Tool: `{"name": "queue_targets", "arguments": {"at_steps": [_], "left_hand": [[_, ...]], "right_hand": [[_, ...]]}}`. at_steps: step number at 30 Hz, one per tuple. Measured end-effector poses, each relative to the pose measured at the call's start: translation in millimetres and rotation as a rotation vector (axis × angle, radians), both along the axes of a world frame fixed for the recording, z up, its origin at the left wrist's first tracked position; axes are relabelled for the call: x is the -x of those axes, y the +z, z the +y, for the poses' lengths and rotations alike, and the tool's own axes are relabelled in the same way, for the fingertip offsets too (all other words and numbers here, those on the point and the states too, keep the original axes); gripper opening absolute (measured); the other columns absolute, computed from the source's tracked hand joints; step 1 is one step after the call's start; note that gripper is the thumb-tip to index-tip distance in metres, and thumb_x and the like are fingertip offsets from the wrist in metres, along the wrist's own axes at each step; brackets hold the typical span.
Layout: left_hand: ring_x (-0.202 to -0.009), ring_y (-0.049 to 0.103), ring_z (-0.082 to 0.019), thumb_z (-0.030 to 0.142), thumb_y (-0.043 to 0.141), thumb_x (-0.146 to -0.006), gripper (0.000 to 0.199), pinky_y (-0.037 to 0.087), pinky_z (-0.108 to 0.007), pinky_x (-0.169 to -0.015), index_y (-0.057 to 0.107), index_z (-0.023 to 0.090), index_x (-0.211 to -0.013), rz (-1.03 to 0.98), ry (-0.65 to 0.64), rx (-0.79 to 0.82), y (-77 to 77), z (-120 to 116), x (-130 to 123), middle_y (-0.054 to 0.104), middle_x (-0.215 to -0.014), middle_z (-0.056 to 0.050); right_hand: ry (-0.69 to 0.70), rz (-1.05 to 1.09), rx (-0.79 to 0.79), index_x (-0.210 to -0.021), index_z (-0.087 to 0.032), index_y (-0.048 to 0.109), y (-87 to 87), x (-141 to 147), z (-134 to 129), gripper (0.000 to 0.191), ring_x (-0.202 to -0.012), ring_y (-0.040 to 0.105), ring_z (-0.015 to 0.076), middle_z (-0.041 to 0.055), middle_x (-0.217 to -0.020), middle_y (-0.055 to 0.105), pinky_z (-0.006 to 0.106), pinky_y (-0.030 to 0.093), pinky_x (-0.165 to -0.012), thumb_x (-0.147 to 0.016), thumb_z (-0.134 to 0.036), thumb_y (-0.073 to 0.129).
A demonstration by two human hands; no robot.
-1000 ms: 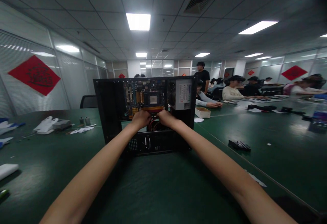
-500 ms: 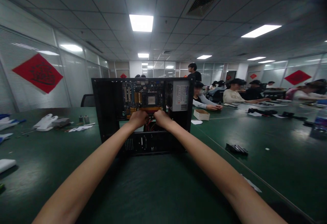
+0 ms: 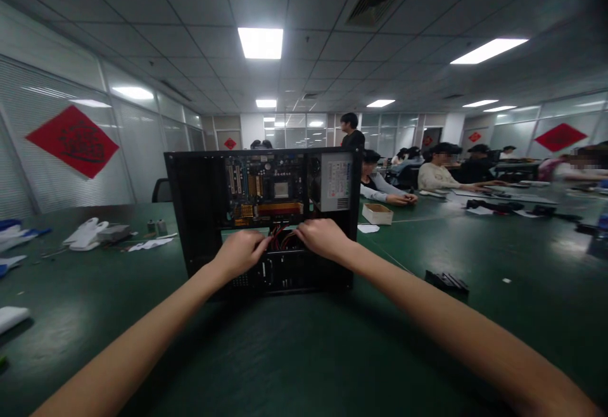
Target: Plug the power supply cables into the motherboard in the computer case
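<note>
An open black computer case stands upright on the green table in front of me. Inside it are a motherboard, a bare processor, orange memory slots and a grey power supply. A bunch of red and dark cables hangs low in the case between my hands. My left hand is closed, with thumb and fingertips at the cables' left side. From the right, my right hand has its bent fingers closed at the cables. The fingertips are partly hidden.
White plastic bags and a grey metal box lie to the left. On the right are a small open box and a black part. Co-workers sit at the tables on the right; one person stands behind the case.
Both my hands have come down from the memory slots to the cables and moved farther apart. The memory slots now show fully. The standing person has shifted left.
</note>
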State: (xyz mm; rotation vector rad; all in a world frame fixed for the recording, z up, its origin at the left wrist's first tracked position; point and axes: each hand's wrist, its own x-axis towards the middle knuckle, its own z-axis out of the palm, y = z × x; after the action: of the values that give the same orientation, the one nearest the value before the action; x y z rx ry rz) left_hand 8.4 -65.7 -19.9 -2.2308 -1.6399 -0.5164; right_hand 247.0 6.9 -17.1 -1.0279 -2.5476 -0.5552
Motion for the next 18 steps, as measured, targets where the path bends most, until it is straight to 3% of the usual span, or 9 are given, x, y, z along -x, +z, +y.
{"name": "queue_targets", "arguments": {"at_steps": [4,8,12,18], "left_hand": [[-0.062,0.061,-0.018,0.050,0.036,-0.103,0.057,0.040,-0.030,-0.060,0.068,0.019,-0.067,-0.070,0.001,0.050,-6.9,-16,0,0.069,-0.068,-0.005],[-0.056,0.056,-0.016,0.051,0.034,-0.102,0.062,0.036,-0.030,-0.058,0.062,0.018,-0.058,-0.281,0.016,0.062,1.5,-1,-1,0.062,-0.058,-0.004],[-0.061,0.060,-0.018,0.055,0.037,-0.101,0.062,0.039,-0.030,-0.062,0.066,0.018,-0.060,-0.327,0.040,0.109,4.9,16,6,0.065,-0.060,-0.004],[-0.069,0.066,-0.021,0.060,0.041,-0.096,0.060,0.040,-0.030,-0.064,0.072,0.019,-0.065,-0.382,0.099,0.071,0.5,41,31,0.070,-0.066,-0.005]], "right_hand": [[0.063,-0.191,-0.094,-0.102,-0.013,0.073,-16.5,-56,-19,0.052,-0.086,0.068,0.0269,0.0182,-0.093,0.073,0.037,0.044,-0.080,-0.109,-0.040,0.029],[0.138,-0.270,-0.169,-0.113,-0.013,0.071,-26.5,-90,-11,0.048,-0.089,0.061,0.0251,0.0169,-0.095,0.072,0.039,0.037,-0.093,-0.108,-0.027,0.025],[0.156,-0.231,-0.227,-0.118,-0.013,0.069,-35.7,-85,-2,0.050,-0.086,0.058,0.0240,0.0149,-0.093,0.071,0.038,0.035,-0.095,-0.108,-0.021,0.021],[0.189,-0.156,-0.365,-0.099,-0.014,0.071,-42.5,-61,-3,0.040,-0.075,0.056,0.0213,0.0103,-0.081,0.069,0.035,0.036,-0.089,-0.107,-0.018,0.032]]}}
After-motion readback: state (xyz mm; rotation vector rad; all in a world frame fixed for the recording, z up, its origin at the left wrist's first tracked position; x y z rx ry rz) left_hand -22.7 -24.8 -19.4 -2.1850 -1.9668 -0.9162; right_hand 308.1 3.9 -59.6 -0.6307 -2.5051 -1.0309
